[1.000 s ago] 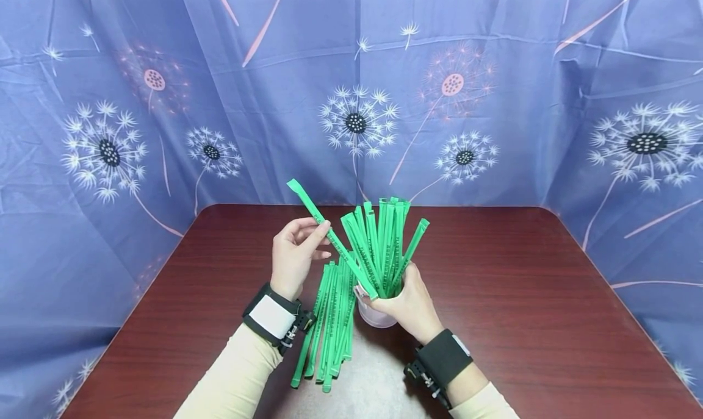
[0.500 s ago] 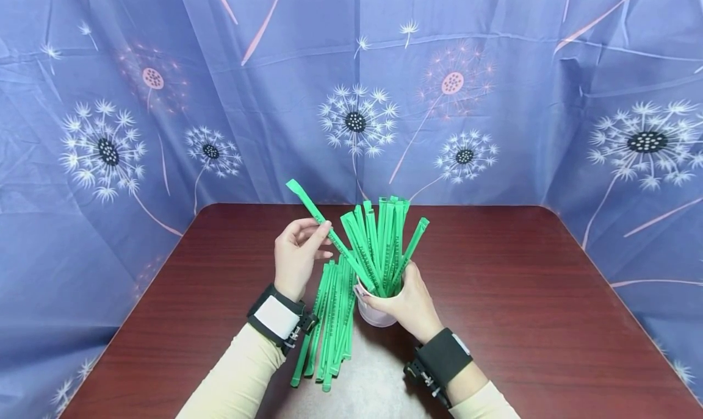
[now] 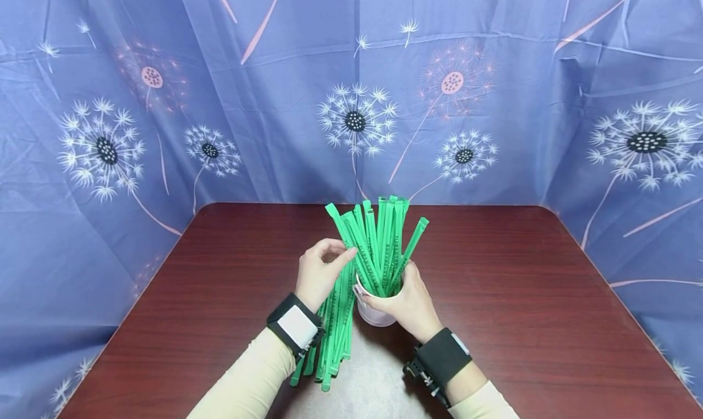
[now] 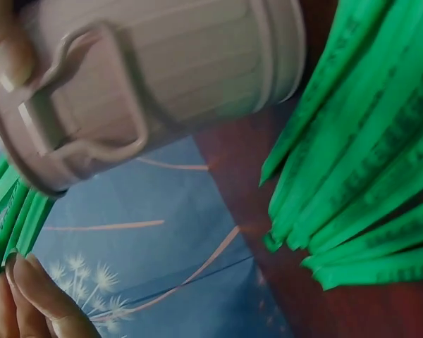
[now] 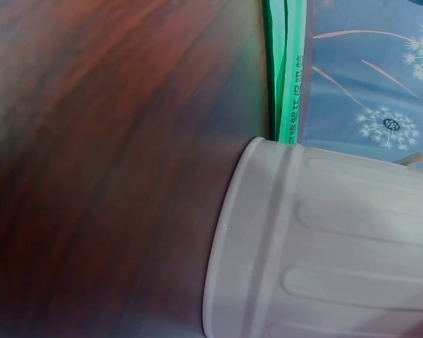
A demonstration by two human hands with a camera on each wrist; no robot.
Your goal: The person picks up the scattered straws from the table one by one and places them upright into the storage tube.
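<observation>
My left hand (image 3: 321, 274) pinches a long, thin green stick packet (image 3: 333, 214) between thumb and fingers, partway along it. The packet leans left, its lower end in the mouth of a small pale pink bucket (image 3: 376, 316) among several upright green packets (image 3: 389, 242). The bucket has ridged walls and a wire loop on its side (image 4: 137, 105). My right hand (image 3: 414, 303) grips the bucket near its rim, thumb across the front; its other fingers are mostly hidden behind. Below my left wrist lies a row of loose green packets (image 3: 332, 340), partly covered by that hand.
A dark red wood-grain table (image 3: 522, 297) bears everything, with a pale glare patch near its front edge. Blue cloth (image 3: 274, 102) with dandelion prints hangs behind and at both sides. Black straps with small devices (image 3: 296, 327) wrap both wrists.
My left hand has moved right and down toward the bucket, bringing the pinched packet more upright, its lower end now inside the rim. My right hand and the bucket stay put.
</observation>
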